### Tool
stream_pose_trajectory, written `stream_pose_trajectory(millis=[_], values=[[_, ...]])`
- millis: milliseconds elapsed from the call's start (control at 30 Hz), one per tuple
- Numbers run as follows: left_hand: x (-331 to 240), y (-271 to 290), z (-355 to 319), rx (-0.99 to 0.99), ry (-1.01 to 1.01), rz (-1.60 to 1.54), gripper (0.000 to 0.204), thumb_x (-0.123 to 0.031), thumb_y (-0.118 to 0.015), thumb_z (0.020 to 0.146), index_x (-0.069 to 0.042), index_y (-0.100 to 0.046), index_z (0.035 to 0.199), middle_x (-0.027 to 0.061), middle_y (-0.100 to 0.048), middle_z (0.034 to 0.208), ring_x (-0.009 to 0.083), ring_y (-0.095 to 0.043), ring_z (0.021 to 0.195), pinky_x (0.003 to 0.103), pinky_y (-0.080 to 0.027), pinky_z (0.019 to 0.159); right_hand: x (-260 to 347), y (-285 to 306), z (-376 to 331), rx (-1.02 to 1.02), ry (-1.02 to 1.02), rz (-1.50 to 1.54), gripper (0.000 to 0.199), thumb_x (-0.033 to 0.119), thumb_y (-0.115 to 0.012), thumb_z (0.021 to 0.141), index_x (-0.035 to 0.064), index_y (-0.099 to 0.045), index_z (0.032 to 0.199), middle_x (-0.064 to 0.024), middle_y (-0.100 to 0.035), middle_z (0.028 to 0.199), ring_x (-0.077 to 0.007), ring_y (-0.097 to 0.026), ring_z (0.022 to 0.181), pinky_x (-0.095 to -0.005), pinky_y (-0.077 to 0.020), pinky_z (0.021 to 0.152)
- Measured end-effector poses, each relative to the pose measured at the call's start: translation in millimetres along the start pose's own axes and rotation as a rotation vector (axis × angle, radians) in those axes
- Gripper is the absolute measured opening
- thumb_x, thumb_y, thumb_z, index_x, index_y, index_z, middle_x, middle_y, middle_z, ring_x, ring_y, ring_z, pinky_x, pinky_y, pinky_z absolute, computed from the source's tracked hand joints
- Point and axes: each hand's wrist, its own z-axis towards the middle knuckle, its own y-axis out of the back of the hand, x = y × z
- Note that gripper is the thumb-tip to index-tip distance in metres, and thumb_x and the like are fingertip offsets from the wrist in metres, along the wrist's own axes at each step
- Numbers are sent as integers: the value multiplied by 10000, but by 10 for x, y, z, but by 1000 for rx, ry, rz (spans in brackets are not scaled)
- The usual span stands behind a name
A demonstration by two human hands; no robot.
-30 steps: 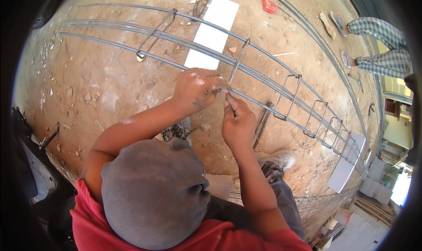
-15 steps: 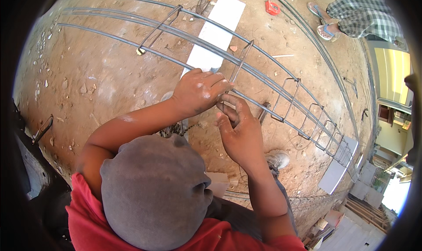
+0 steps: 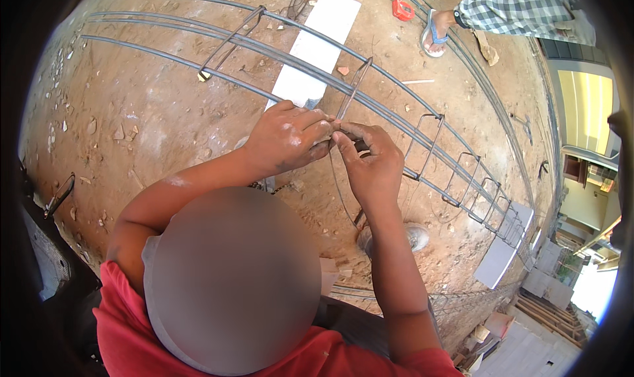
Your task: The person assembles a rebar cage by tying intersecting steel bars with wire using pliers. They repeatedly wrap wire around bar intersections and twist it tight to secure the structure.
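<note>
A cage of long steel bars and square wire stirrups runs diagonally across the ground. On its near bar (image 3: 238,82), my left hand (image 3: 290,136) is closed with the fingers curled over the steel, beside a stirrup (image 3: 355,89). The thumb and fingers of my right hand (image 3: 375,169) pinch together at that stirrup's near corner, almost touching the left fingertips. From between the hands hangs a thin tie wire (image 3: 337,188), bending down in a loose curve. My fingers hide the joint itself.
A white block (image 3: 330,17) lies under the bars, a greyish one (image 3: 496,264) under their far right end. A red tape measure (image 3: 403,9) and pliers-like tools (image 3: 300,3) lie beyond. At upper right is a co-worker's sandalled foot (image 3: 434,37). More bars (image 3: 485,79) run behind.
My right hand has risen slightly and closed its fingers into a pinch beside the left. The hanging wire shows more plainly. The co-worker's leg has come leftward, nearer the tape measure.
</note>
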Motion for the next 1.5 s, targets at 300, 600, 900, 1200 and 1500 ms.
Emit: stream_pose_trajectory(millis=[300, 600, 900, 1200, 1500], values=[[53, 48, -6, 113, 15, -40, 378, -201, -803, 754, -130, -683, 1105, 32, -730, 998, 165, -687, 834, 321, -505, 693, -237, -151, -43, -98, 124, 105, 88, 93, -744, 820, 45, -733, 893, -107, -674, 804, -233, -650, 664, -312, -488, 582], [56, 59, 46, -13, -4, -186, 228, -72, -785, 715, -84, -650, 899, 54, -713, 917, 226, -688, 753, 340, -531, 646, -447, -284, -69, -251, 372, 53, 120, 33, -770, 763, 11, -691, 851, -120, -674, 804, -232, -656, 669, -306, -505, 577], [101, 51, 334, 40, 61, -200, 214, -39, -770, 664, -66, -658, 845, 62, -693, 929, 269, -684, 786, 352, -541, 632, -595, -455, -73, -374, 512, -5, 190, -25, -784, 707, 17, -669, 853, -118, -672, 809, -247, -652, 664, -321, -514, 572], [196, 115, 609, 248, 122, -217, 150, -136, -808, 680, -103, -696, 775, 21, -683, 884, 251, -664, 800, 342, -511, 645, -518, -704, -255, -463, 382, 20, 218, -43, -707, 776, -6, -674, 989, -158, -663, 891, -275, -654, 724, -336, -525, 615], [222, 54, 1123, 768, 0, -270, 183, -250, -827, 676, -147, -736, 797, -2, -687, 868, 217, -670, 873, 361, -499, 729, 180, -1127, -511, -353, -129, 574, 534, -55, -574, 869, -30, -493, 1397, -139, -604, 1198, -131, -594, 794, -267, -509, 692]])
